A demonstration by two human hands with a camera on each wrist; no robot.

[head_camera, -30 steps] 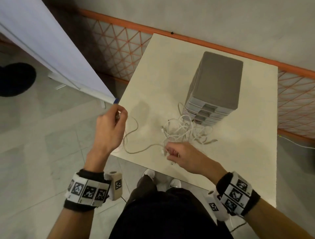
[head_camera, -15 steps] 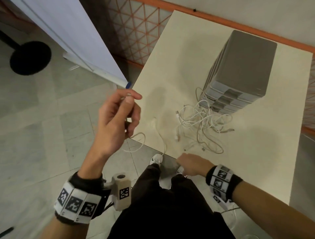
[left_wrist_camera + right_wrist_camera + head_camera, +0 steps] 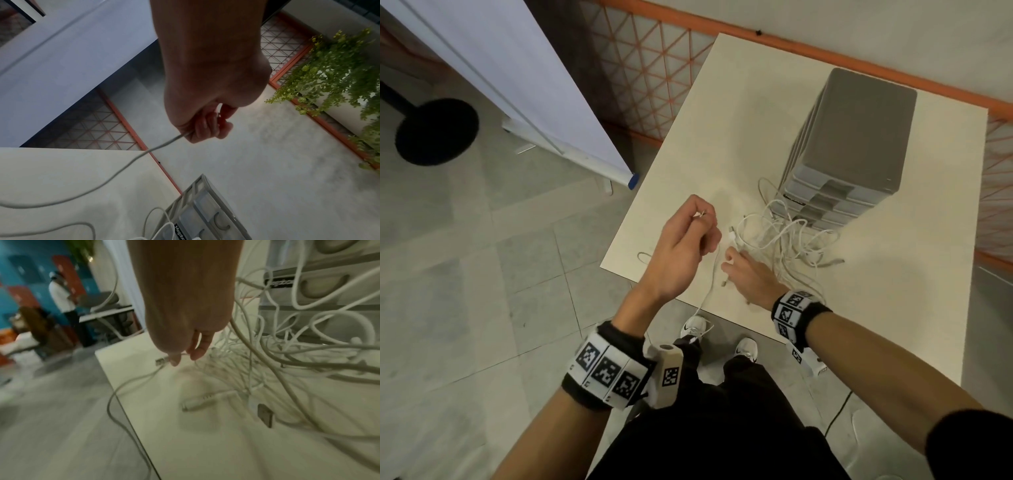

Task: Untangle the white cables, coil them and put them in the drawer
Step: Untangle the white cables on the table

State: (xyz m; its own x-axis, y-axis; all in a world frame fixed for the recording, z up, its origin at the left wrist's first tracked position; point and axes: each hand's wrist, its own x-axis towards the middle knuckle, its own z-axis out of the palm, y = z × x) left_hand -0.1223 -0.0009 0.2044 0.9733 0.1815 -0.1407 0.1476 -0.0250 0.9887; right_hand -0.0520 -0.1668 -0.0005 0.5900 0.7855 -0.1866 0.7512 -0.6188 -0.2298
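Observation:
A tangle of white cables (image 3: 787, 236) lies on the cream table (image 3: 739, 113) in front of the grey drawer unit (image 3: 856, 137), whose drawers are closed. My left hand (image 3: 703, 226) is raised over the table's front left part and grips one white cable (image 3: 144, 153) in a curled fist, a metal plug tip sticking out at the thumb. This cable hangs down past the table's front edge (image 3: 705, 291). Just right of it, my right hand (image 3: 727, 262) pinches a cable end (image 3: 162, 361) next to its plug, at the tangle's near edge (image 3: 287, 353).
A white panel (image 3: 510, 75) on a stand and a black round base (image 3: 436, 132) stand on the floor to the left. Orange lattice fencing (image 3: 654, 68) runs behind the table. Loose plugs (image 3: 205, 400) lie on the table under my right hand. A green plant (image 3: 339, 68) hangs by the wall.
My left hand has come back from off the table's left side to over the table, beside the right hand. My right hand has moved from the front edge up to the tangle.

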